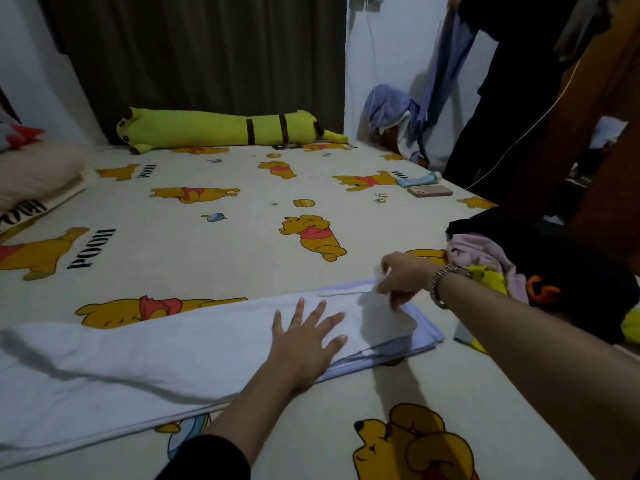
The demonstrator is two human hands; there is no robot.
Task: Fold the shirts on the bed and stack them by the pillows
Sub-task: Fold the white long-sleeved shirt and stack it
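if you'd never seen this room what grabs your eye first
Probably the long lime-green plush toy lying along the far edge of the bed, against the dark curtain. Next, the cartoon-bear bedsheet, and in the foreground the white shirt spread across it: the left hand presses flat on it while the right hand pinches its cloth near the right end. A heap of unfolded clothes sits at the right edge.

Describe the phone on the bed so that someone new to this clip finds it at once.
Start at the long green plush toy against the curtain, then follow the bed's right edge toward the camera. The phone lies flat there, pinkish and rectangular, just nearer than a pale blue tube.
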